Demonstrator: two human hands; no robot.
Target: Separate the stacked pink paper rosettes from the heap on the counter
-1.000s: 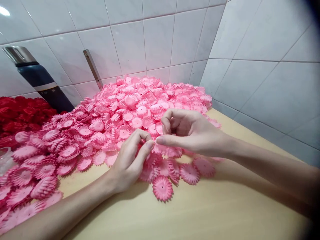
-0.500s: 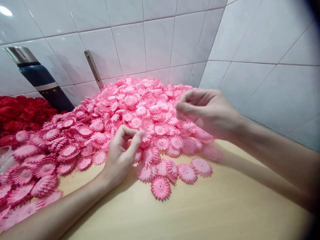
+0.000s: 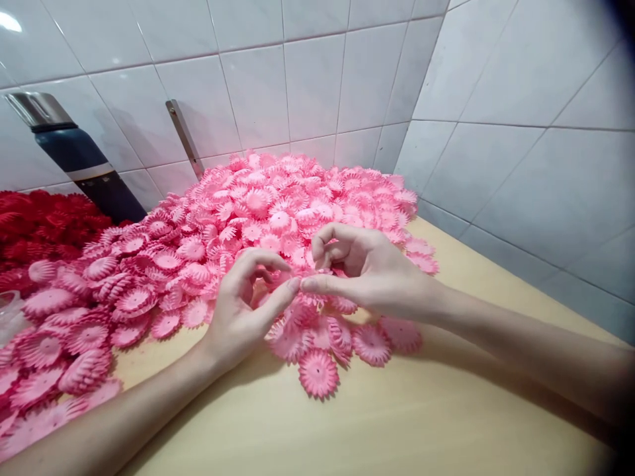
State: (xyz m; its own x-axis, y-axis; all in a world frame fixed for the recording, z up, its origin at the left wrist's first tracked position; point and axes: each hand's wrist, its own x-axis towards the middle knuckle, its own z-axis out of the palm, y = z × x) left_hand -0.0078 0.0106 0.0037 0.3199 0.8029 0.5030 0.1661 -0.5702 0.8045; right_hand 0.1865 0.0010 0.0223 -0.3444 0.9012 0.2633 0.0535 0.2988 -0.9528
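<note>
I have the left hand (image 3: 251, 301) and the right hand (image 3: 374, 271) together over the counter (image 3: 387, 423), thumb tips meeting or nearly so; from here I can't tell what they pinch. The heap of pink scalloped discs (image 3: 268, 198) rises just beyond them, against the counter's back edge and far right corner. One loose disc (image 3: 318, 373) lies flat nearer me than both hands.
</note>
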